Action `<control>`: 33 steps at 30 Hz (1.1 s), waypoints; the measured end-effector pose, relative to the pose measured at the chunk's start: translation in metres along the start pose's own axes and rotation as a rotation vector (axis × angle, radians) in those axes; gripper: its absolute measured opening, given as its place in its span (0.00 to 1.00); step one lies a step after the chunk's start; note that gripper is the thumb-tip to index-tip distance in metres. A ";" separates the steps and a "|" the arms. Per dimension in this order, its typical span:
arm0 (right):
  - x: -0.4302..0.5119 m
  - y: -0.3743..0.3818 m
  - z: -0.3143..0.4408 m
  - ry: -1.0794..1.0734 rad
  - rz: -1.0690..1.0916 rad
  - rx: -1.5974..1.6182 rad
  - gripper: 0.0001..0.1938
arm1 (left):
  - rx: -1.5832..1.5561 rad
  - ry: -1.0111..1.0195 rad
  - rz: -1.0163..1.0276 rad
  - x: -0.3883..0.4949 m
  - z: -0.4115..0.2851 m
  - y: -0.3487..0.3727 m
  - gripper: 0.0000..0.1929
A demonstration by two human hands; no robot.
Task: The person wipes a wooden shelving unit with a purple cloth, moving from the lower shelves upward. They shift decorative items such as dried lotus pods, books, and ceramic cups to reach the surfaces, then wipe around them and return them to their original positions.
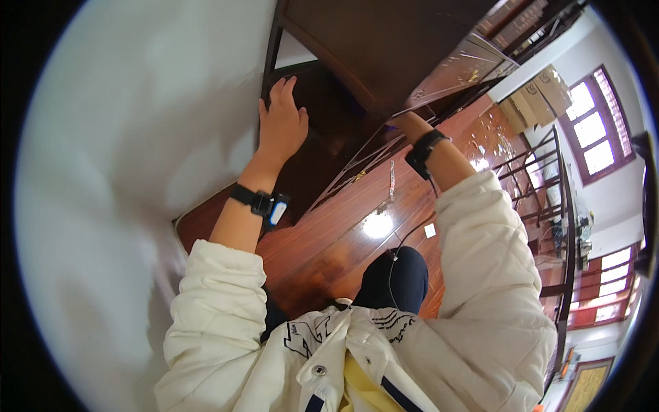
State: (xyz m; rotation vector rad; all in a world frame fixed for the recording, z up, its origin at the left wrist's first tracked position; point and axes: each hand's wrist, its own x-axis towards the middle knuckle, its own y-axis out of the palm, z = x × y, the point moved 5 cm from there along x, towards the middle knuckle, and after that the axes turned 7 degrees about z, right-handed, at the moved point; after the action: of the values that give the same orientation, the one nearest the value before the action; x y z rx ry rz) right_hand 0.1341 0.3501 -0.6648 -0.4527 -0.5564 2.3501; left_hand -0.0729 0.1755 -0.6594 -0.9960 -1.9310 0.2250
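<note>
My left hand (283,121) is raised with its fingers apart and nothing in it, beside the white wall (195,103) and in front of the dark inside of a brown wooden cabinet (329,134). A dark wooden panel (381,41) slants above the cabinet's opening. My right hand (406,122) reaches to the panel's lower corner. Its fingers are hidden there, so what it touches or holds cannot be told. Each wrist bears a black strap with a small device, and a thin cable runs down from the right one.
The reddish wood floor (329,257) carries a white paper scrap (430,230), a narrow strip (392,177) and scattered bits farther off. Cardboard boxes (535,100) stand below a window at the right. A dark metal frame (566,221) rises at my right side.
</note>
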 end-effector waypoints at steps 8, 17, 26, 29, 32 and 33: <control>-0.019 0.079 0.013 -0.462 0.152 -0.892 0.31 | -0.260 0.611 -0.091 -0.052 -0.152 -0.016 0.13; -0.077 -0.048 -0.026 0.248 -0.368 -0.815 0.23 | 0.255 0.242 0.521 -0.055 -0.148 0.069 0.29; -0.095 0.014 -0.008 -0.546 -0.209 -0.799 0.19 | 0.444 0.208 0.504 -0.034 -0.152 0.076 0.17; -0.070 -0.032 -0.022 -0.348 -0.148 -0.884 0.22 | 0.462 0.222 0.430 -0.034 -0.159 0.068 0.09; -0.064 -0.103 -0.052 -0.057 -0.327 -0.858 0.24 | 0.505 0.119 0.463 -0.032 -0.161 0.071 0.12; -0.066 -0.120 -0.064 0.028 -0.354 -0.859 0.25 | 0.550 0.115 0.462 -0.031 -0.165 0.076 0.13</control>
State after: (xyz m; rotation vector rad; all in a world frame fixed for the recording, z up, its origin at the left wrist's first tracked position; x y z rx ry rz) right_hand 0.2741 0.4043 -0.6474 -0.6871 -1.5005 1.6750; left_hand 0.1076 0.1649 -0.6267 -1.0285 -1.3925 0.8900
